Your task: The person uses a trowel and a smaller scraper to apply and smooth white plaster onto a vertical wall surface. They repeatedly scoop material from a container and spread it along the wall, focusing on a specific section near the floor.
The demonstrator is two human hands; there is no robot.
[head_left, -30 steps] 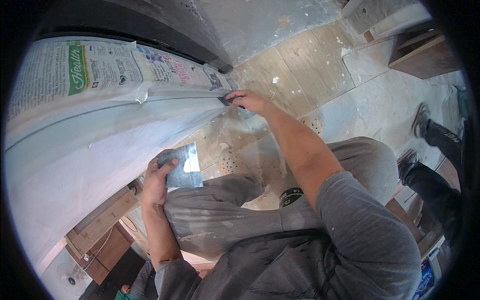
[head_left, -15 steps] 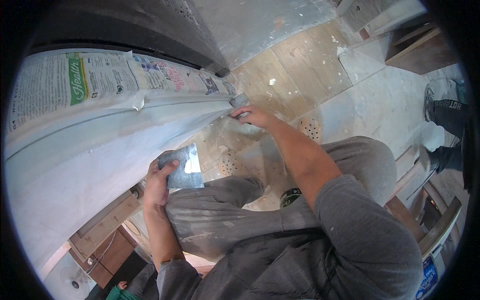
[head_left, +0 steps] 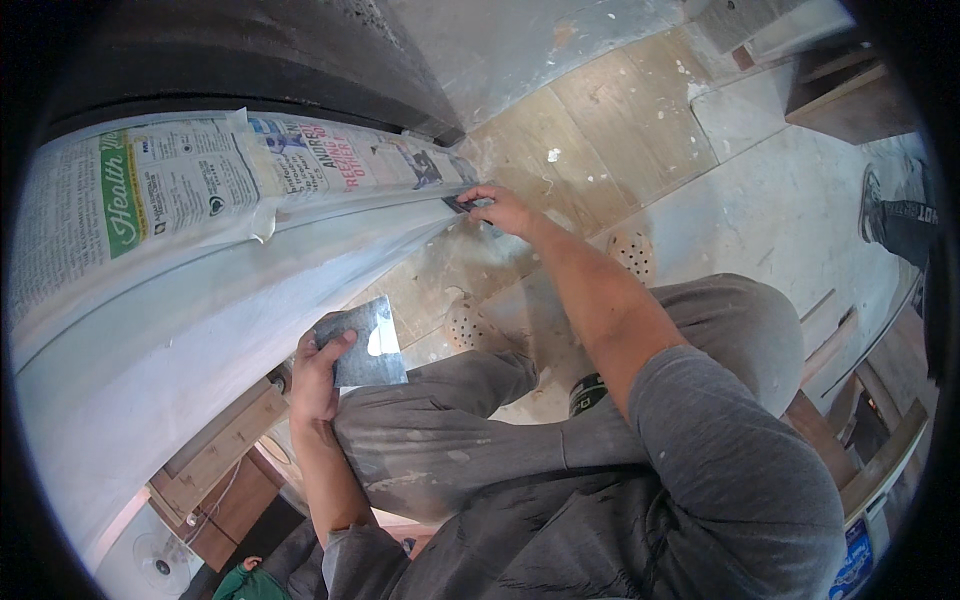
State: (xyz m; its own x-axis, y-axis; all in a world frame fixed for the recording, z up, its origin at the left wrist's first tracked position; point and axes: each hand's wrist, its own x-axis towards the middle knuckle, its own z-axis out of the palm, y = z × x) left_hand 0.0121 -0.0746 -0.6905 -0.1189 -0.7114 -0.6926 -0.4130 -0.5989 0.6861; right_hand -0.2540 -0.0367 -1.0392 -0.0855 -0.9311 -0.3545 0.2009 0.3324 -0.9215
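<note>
My left hand [head_left: 314,385] grips a flat square metal plate [head_left: 362,365], thumb on top and fingers underneath. A smear of white putty [head_left: 382,336] lies near its far right corner. Reaching forward, my right hand [head_left: 508,214] pinches a small dark scraper blade [head_left: 459,204]. The blade is at the low far end of the white door frame [head_left: 200,290], and my fingers partly hide it. Newspaper [head_left: 200,178] taped along the far side of the frame borders its white edge.
A dark door panel [head_left: 250,60] stands beyond the newspaper. Tan floor tiles [head_left: 600,140] carry white spatters. My perforated clogs [head_left: 632,254] rest on the floor. Another person's leg [head_left: 905,215] is at far right, near a brown box [head_left: 850,95]. Wooden pieces [head_left: 885,455] lie lower right.
My right hand has moved slightly left, bringing the scraper onto the frame's end. The left hand still holds the plate. At right, one of the other person's feet no longer shows.
</note>
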